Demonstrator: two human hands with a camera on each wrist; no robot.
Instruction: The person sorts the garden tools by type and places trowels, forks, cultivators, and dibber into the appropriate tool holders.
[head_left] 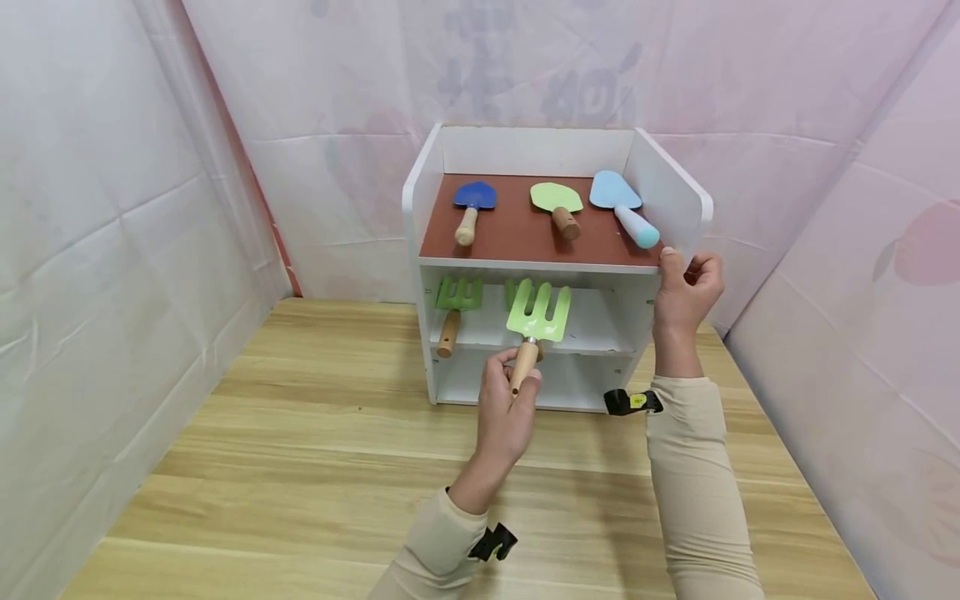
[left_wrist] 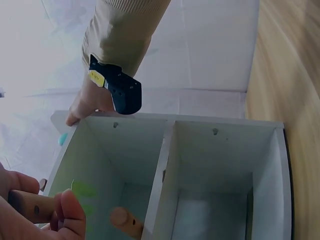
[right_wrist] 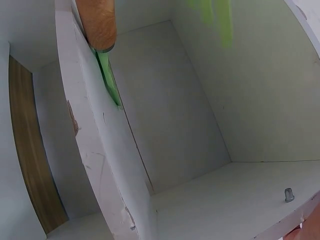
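Light-green fork [head_left: 537, 311] | four tines, wooden handle | left hand [head_left: 504, 410] grip curled round handle | right hand [head_left: 686, 287] grip holds shelf [head_left: 678, 198] side

Glossy green fork [head_left: 538, 312], wooden handle; matt white shelf [head_left: 675, 200]; wood-grain table [head_left: 315, 450]

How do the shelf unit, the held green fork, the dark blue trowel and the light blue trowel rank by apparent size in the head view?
1. Shelf unit, by far.
2. Green fork in the left hand; it is nearer the camera, so this rank is unsure.
3. Light blue trowel.
4. Dark blue trowel.
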